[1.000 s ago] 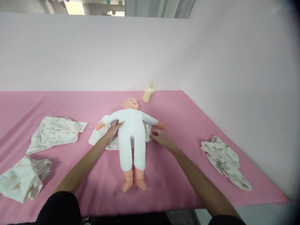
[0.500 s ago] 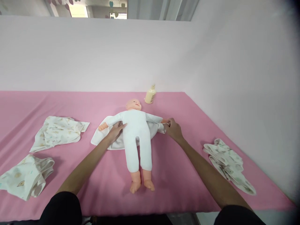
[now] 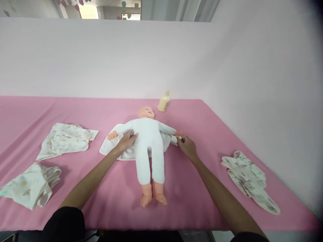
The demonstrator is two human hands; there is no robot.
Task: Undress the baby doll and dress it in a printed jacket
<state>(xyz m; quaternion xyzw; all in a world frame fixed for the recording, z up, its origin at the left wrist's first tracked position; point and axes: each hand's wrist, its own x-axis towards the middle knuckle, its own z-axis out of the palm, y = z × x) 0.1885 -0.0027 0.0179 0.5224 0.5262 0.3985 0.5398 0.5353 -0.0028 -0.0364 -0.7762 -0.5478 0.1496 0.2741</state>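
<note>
A baby doll with a white cloth body lies on its back, its feet toward me. Under its torso and arms is a white garment, spread out at the left and bunched at the right. My left hand grips the doll's side, the thumb on the chest and the other fingers partly hidden. Beside the doll's hand on the right, my right hand has its fingers closed on the end of the white garment's sleeve.
A pink sheet covers the table. Two patterned baby garments, one upper and one lower, lie at the left. A folded patterned cloth is at the right. Behind the doll's head stands a cream pump bottle. White walls border the back and right.
My right hand has moved slightly down, away from the doll's hand, with the sleeve end in its fingers. My left hand stays at the doll's side. The view has shifted a little.
</note>
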